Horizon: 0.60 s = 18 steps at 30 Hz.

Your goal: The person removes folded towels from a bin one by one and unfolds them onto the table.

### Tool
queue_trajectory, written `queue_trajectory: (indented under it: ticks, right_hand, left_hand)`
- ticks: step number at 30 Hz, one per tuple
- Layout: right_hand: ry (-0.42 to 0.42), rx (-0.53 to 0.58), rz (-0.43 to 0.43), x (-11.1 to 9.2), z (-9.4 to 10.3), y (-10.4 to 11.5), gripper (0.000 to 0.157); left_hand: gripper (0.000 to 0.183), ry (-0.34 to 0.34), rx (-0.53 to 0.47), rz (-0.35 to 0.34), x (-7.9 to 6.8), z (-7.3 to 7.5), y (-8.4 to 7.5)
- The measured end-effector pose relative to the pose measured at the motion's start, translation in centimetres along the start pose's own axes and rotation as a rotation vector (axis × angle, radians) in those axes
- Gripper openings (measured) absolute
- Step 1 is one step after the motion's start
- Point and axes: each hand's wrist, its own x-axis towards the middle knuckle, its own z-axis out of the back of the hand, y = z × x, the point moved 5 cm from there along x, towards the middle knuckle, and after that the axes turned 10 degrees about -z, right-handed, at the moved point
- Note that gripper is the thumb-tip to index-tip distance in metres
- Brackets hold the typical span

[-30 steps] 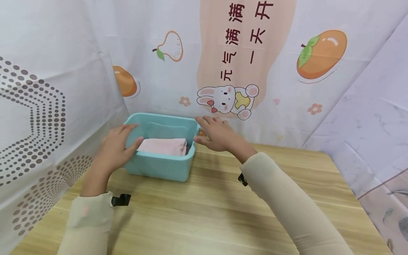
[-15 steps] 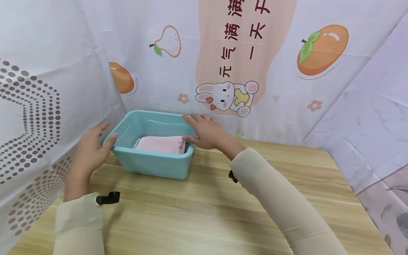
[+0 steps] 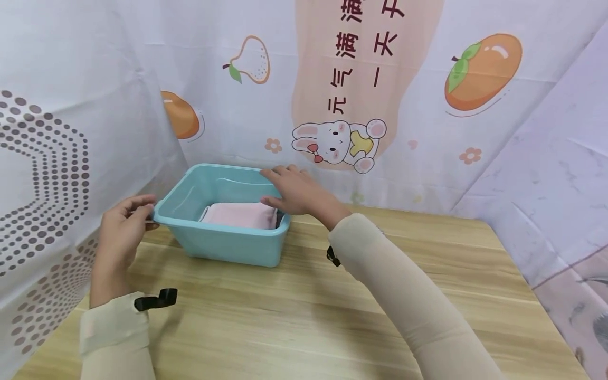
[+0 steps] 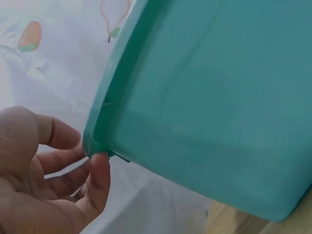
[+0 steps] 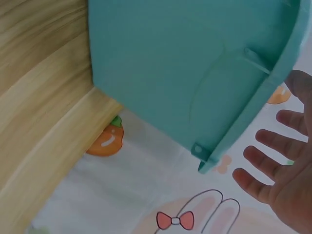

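A light blue plastic storage basket [image 3: 223,244] stands on the wooden table near the back wall. In it lies a folded pale pink cloth [image 3: 239,215], with something dark beside it at the right inner side. My left hand [image 3: 124,227] pinches the basket's left rim; in the left wrist view, the thumb and curled fingers [image 4: 100,180] meet at the rim's corner. Over the right rim my right hand [image 3: 301,192] reaches with spread fingers, overlapping the basket in the head view. The right wrist view shows these fingers [image 5: 268,141] extended just outside the rim, holding nothing.
A printed fabric wall [image 3: 408,169] with fruit and a rabbit rises directly behind the basket. Another dotted fabric wall [image 3: 52,174] stands close by my left hand. The wooden table [image 3: 266,322] extends toward me and to the right.
My left hand has moved left and taken hold of the basket's left rim. The right hand has shifted left over the right rim. The basket's left side now shows uncovered.
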Motion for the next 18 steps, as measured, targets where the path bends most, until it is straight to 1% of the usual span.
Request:
queue_trajectory:
  ticks: [4,6,8,10,14,18]
  right_hand:
    - [0.035,0.017,0.011,1.2,-0.7,0.1,0.070]
    - [0.060,0.027,0.017,1.8,-1.1,0.1,0.070]
    - [0.094,0.045,0.020,2.4,-1.5,0.0,0.070]
    - [0.123,0.064,0.029,3.1,-1.8,0.0,0.070]
    - [0.158,0.110,0.061,4.5,-2.0,0.0,0.070]
    - [0.223,0.162,0.080,5.7,-2.5,0.2,0.070]
  left_hand:
    - [0.030,0.008,-0.259,0.063,-0.1,0.0,0.5]
    - [0.028,0.019,-0.342,0.087,-0.2,0.0,0.7]
    - [0.027,0.032,-0.385,0.106,-0.3,0.0,0.8]
    - [0.026,0.039,-0.403,0.121,-0.3,0.0,0.8]
    - [0.020,0.037,-0.466,0.154,-0.2,0.4,0.8]
    - [0.017,0.047,-0.545,0.164,-0.2,0.6,0.7]
